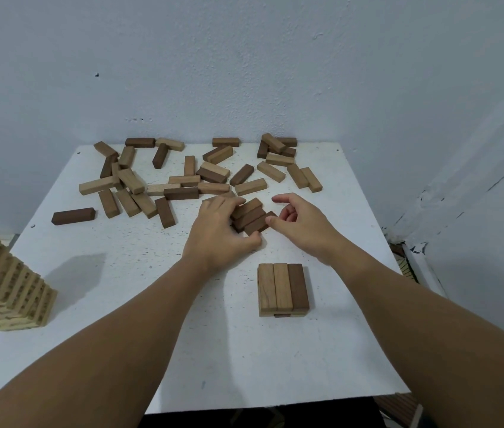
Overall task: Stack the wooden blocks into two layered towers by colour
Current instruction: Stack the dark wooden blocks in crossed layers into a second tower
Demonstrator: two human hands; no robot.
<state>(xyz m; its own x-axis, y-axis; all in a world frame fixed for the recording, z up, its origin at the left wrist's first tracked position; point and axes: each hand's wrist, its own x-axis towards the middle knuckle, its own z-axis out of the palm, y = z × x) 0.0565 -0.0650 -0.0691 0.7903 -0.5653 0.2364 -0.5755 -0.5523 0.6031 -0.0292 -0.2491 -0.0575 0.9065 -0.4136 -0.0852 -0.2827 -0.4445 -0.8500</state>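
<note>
The left hand (218, 225) grips three dark blocks (252, 218) lying side by side on the table (121, 273). The right hand (298, 222), fingers curled, touches their end with its thumb.

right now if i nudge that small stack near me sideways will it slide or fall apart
The small stack is only about two layers, low and wide, so it probably won't tip. Its flat-sided blocks sit loose, so the top three may well shift apart. On the white table, a low, even push likely slides it whole.
</note>
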